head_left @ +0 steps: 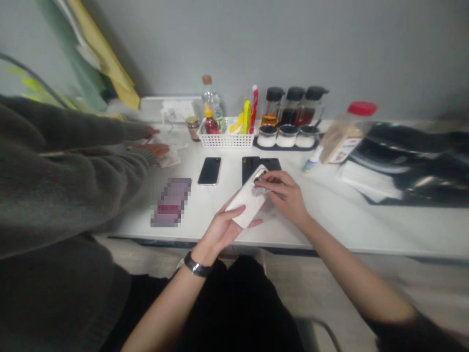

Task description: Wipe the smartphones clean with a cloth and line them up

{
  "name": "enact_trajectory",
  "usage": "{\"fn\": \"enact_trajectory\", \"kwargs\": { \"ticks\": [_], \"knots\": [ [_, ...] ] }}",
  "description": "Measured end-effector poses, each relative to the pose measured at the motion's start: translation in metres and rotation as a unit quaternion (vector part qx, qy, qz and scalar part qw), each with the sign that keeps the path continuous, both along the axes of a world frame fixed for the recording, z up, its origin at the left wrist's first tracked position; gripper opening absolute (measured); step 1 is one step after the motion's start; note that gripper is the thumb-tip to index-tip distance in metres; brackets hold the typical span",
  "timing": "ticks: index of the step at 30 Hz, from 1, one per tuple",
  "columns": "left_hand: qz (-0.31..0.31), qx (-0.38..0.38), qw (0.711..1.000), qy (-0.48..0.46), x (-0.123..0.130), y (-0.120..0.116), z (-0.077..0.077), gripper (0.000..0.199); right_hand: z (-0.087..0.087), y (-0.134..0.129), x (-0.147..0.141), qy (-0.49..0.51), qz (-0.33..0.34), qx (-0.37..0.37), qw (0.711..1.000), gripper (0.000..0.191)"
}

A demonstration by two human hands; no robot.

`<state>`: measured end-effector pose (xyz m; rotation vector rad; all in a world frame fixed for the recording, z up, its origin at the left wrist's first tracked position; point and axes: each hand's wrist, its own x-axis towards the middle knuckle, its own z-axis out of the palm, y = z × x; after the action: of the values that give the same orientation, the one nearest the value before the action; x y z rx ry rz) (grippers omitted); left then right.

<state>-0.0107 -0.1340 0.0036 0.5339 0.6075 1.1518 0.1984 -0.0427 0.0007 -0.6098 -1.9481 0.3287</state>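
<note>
From the head camera, the left hand (220, 230) grasps a white phone (246, 198) just over the white table (366, 230), its fingers wrapped round the lower end. The right hand (284, 195) grips the phone's upper end, fingertips (261, 180) pressed on its round camera ring. Farther back, a white plastic basket (226, 141) holds a bottle of red sauce (211, 124), a yellow tube (246, 117) and a red tube (253, 110). Three glass cruets (291, 105) with black lids hold amber, dark and reddish liquids. Three white pots (287, 137) sit on a black tray (256, 143). A small jar (192, 128) holds something brown, and a red-lidded jar (346, 137) holds something tan.
</note>
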Motion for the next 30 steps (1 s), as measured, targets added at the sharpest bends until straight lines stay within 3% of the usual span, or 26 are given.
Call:
{"fn": "enact_trajectory", "kwargs": {
  "ticks": [3, 6, 9, 12, 16, 22, 27, 30],
  "knots": [
    [-0.004, 0.025, 0.999, 0.035, 0.003, -0.007, -0.006, 0.069, -0.002, -0.012, -0.003, 0.019, -0.039, 0.017, 0.999, 0.042],
    [0.002, 0.086, 0.985, 0.147, 0.008, -0.012, -0.009, 0.064, -0.004, -0.023, -0.01, 0.065, -0.102, 0.019, 0.992, 0.042],
    [0.057, 0.151, 0.942, 0.293, 0.014, -0.009, -0.01, 0.049, -0.008, -0.033, -0.023, 0.028, -0.117, 0.05, 0.991, 0.04],
    [0.106, 0.222, 0.885, 0.396, 0.015, -0.001, -0.014, 0.03, -0.014, -0.048, -0.036, -0.077, -0.039, 0.096, 0.992, 0.048],
    [0.115, 0.233, 0.875, 0.408, 0.012, 0.004, -0.021, 0.03, -0.012, -0.053, -0.028, -0.2, 0.057, 0.106, 0.972, 0.062],
    [0.158, 0.236, 0.875, 0.391, 0.017, -0.001, -0.021, 0.032, -0.004, -0.038, -0.003, -0.222, -0.054, 0.058, 0.972, 0.066],
    [0.121, 0.237, 0.856, 0.444, 0.014, -0.002, -0.021, 0.013, -0.006, -0.046, -0.008, -0.226, 0.011, 0.094, 0.969, 0.068],
    [0.098, 0.244, 0.873, 0.41, 0.01, -0.005, -0.013, 0.026, 0.002, -0.033, 0.003, -0.22, -0.016, 0.1, 0.97, 0.055]
  ]
}}
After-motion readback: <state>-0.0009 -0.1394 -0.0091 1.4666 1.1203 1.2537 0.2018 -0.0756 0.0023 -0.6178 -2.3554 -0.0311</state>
